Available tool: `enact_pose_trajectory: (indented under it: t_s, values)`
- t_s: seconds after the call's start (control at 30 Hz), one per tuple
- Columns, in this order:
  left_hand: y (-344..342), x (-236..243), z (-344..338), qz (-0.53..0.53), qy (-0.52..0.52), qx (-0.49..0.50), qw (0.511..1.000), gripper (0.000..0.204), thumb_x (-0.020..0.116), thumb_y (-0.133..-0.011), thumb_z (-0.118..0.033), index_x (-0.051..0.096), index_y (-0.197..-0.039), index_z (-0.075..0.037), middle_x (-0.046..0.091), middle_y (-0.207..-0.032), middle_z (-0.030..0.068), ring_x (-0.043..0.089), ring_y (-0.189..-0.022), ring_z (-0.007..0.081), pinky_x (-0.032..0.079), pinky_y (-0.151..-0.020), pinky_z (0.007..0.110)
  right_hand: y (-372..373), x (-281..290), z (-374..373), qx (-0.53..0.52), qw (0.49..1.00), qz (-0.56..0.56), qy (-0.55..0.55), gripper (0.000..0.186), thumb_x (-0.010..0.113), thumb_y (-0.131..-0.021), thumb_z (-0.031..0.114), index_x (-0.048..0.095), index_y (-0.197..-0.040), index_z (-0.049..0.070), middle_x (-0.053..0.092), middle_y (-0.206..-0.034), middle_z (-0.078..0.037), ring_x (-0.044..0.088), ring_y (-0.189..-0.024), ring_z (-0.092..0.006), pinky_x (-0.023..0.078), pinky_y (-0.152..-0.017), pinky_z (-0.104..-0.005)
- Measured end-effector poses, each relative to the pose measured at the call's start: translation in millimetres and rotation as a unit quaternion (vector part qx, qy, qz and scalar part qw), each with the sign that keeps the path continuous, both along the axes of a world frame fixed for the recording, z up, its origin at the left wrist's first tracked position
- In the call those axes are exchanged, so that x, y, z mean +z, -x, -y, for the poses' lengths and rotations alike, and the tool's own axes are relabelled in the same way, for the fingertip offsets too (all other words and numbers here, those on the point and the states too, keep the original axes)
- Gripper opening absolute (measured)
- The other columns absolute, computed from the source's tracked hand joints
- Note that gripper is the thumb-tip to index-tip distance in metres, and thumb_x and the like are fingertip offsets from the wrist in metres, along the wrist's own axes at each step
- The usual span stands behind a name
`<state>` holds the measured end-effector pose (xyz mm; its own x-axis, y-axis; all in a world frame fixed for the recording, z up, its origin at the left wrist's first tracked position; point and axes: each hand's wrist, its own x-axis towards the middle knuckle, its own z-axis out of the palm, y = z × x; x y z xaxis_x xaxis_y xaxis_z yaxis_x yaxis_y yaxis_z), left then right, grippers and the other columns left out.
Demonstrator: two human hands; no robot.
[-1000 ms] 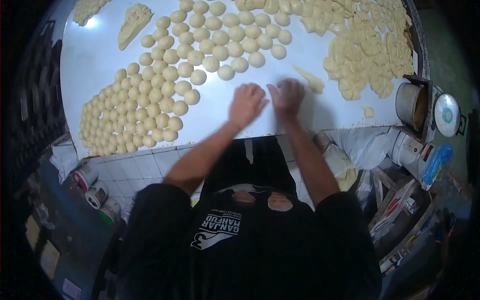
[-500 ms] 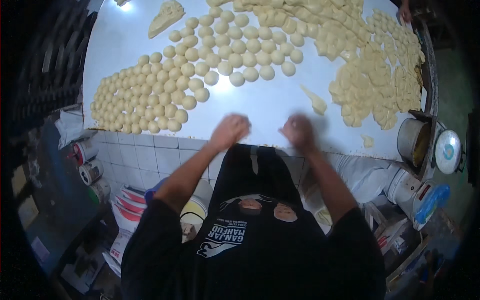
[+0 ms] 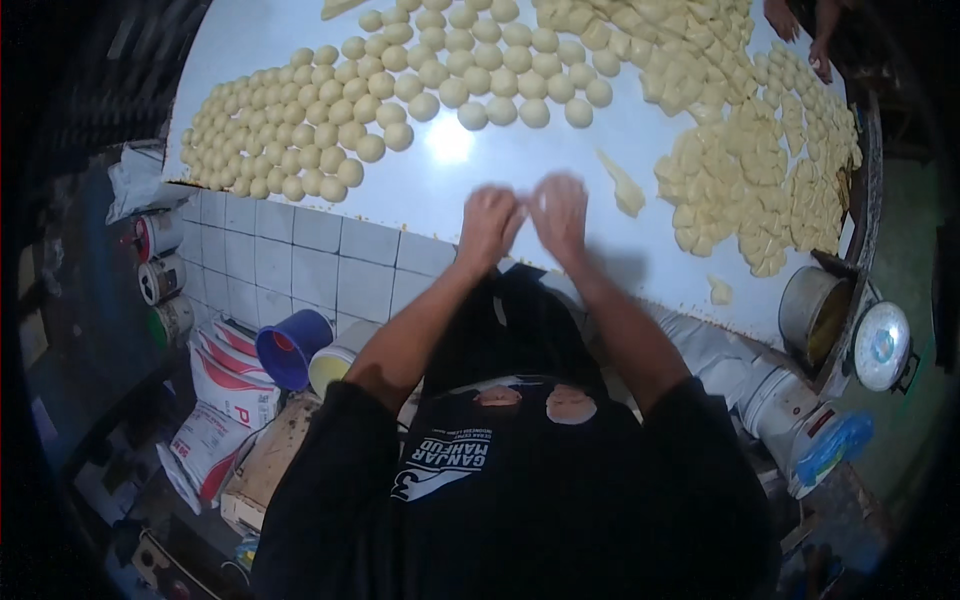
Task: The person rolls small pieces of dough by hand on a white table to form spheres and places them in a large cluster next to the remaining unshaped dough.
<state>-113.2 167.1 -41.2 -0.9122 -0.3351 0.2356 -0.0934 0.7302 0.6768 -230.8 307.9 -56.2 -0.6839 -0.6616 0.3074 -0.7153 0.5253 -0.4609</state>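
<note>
Over the near edge of the white table, my left hand and my right hand meet at the fingertips. Both have their fingers curled in, and whatever lies between them, if anything, is hidden. Many round dough balls spread in rows across the left and far middle of the table. Just right of my right hand lies a thin strip of dough. Cut, flattened dough pieces cover the right side, and a small dough scrap sits near the front edge.
Another person's hands show at the far right corner. A metal pot and a round lid stand beyond the table's right end. Below at left are a purple bucket, printed sacks and several tubs.
My hands have come together from a wider spacing, both earlier blurred. The whole view has shifted, so the table sits higher. More of the other person's hands now shows.
</note>
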Motion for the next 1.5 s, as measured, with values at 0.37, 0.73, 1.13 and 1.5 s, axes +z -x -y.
enact_pose_trajectory:
  t_s: [0.37, 0.73, 1.13, 1.5]
  values:
    - [-31.5, -3.1, 37.9, -0.025, -0.009, -0.037, 0.999, 0.019, 0.079, -0.094, -0.02, 0.069, -0.103, -0.007, 0.067, -0.107, 0.0149, 0.061, -0.109, 0.0411, 0.048, -0.096, 0.053, -1.3, 13.2, -12.3, 0.135, 0.988, 0.04, 0.066, 0.029, 0.085, -0.087, 0.031, 0.065, -0.092, 0.01, 0.063, -0.093, -0.01, 0.061, -0.093, -0.0351, 0.047, -0.083, -0.0501]
    - [-51.5, -6.4, 97.6, 0.033, -0.086, -0.19, 0.977, 0.022, 0.08, -0.092, -0.019, 0.069, -0.108, -0.01, 0.068, -0.117, 0.0114, 0.063, -0.121, 0.0384, 0.048, -0.104, 0.053, 0.0, 9.8, -6.2, 0.105, 0.994, -0.007, 0.022, 0.036, 0.09, -0.081, 0.032, 0.064, -0.089, 0.01, 0.061, -0.101, -0.012, 0.058, -0.098, -0.0353, 0.043, -0.083, -0.0515]
    - [-13.5, 0.1, 107.9, 0.056, 0.037, -0.054, 0.996, 0.026, 0.083, -0.086, -0.013, 0.069, -0.107, -0.008, 0.067, -0.111, 0.0108, 0.064, -0.106, 0.0397, 0.05, -0.098, 0.052, 45.1, 2.8, 3.1, 0.098, 0.952, -0.026, -0.289, 0.028, 0.093, -0.075, 0.024, 0.069, -0.082, 0.012, 0.067, -0.097, -0.008, 0.064, -0.104, -0.0307, 0.05, -0.086, -0.0489]
    - [-3.7, 15.8, 38.4, 0.0, 0.046, 0.156, 0.987, 0.021, 0.077, -0.09, -0.014, 0.065, -0.104, -0.005, 0.065, -0.112, 0.0162, 0.059, -0.111, 0.0418, 0.046, -0.097, 0.054, 62.4, 21.9, 24.9, 0.127, 0.992, -0.009, -0.009, 0.025, 0.087, -0.084, 0.027, 0.067, -0.087, 0.011, 0.065, -0.101, -0.009, 0.059, -0.101, -0.0336, 0.047, -0.084, -0.0499]
